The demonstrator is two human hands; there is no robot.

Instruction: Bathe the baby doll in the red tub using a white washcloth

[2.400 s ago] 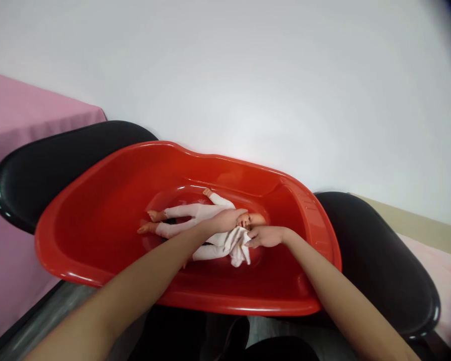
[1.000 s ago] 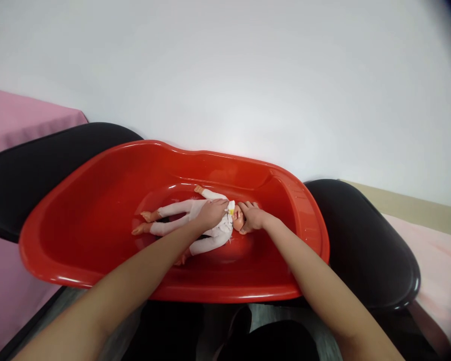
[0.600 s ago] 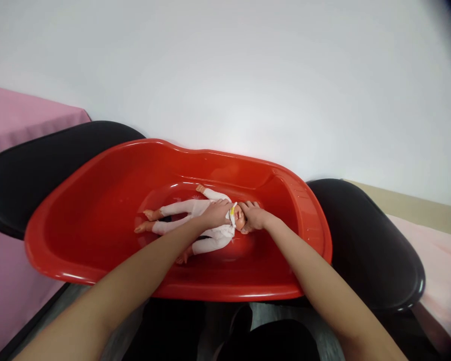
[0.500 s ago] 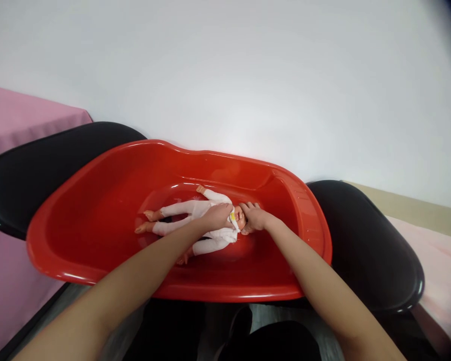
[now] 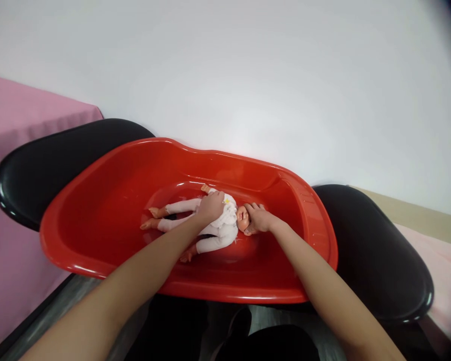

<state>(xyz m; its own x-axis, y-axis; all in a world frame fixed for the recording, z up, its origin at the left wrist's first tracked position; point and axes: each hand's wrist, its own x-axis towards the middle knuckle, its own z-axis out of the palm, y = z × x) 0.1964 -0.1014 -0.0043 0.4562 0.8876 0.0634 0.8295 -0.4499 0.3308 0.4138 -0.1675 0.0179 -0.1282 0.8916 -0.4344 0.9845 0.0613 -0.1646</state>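
Note:
A baby doll point(image 5: 217, 239) in white clothing lies on its back in a red baby bathtub point(image 5: 248, 290), its feet to the left and its head to the right. My right hand point(image 5: 259, 218) is curled round the crown of the doll's head. Over the doll's chest, my left hand point(image 5: 211, 206) is closed on a white cloth point(image 5: 229, 203) with a yellow mark. Part of this cloth shows beside the fingers; the rest is hidden, and its edge is hard to tell from the doll's clothing.
Black rounded seats or stands flank the tub, one at the left point(image 5: 60, 170) and one at the right point(image 5: 376, 255). A pink-covered table point(image 5: 37, 108) stands at far left, and a pale pink surface point(image 5: 436, 255) at far right. Behind the tub rises a white wall point(image 5: 248, 75).
My left hand has moved from the doll's neck down onto its chest, and the white cloth has shifted with it. The right hand stays at the head. The whole view has shifted slightly.

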